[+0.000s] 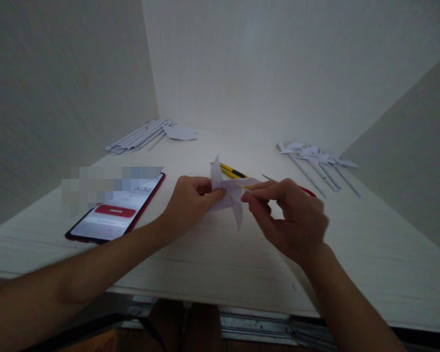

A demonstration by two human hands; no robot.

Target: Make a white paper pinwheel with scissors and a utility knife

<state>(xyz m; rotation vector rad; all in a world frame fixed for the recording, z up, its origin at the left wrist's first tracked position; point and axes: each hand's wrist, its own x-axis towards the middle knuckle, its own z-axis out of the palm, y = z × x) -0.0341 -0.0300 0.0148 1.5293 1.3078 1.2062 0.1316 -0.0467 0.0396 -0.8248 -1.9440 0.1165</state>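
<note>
My left hand (190, 203) pinches a white paper pinwheel (230, 195) from the left, holding it just above the table. My right hand (288, 217) is closed in a pinch on a thin wooden stick (242, 186) whose tip meets the pinwheel's centre. Both hands are at the middle of the table. A yellow and black utility knife (231, 171) lies flat just behind the pinwheel.
A smartphone (117, 211) with a lit screen lies at the left on the pale wooden table (220, 264). Rolled white paper sticks (139, 137) and a paper piece lie far left. Finished paper pinwheels (317, 159) lie far right. Something red (308, 191) peeks out behind my right hand.
</note>
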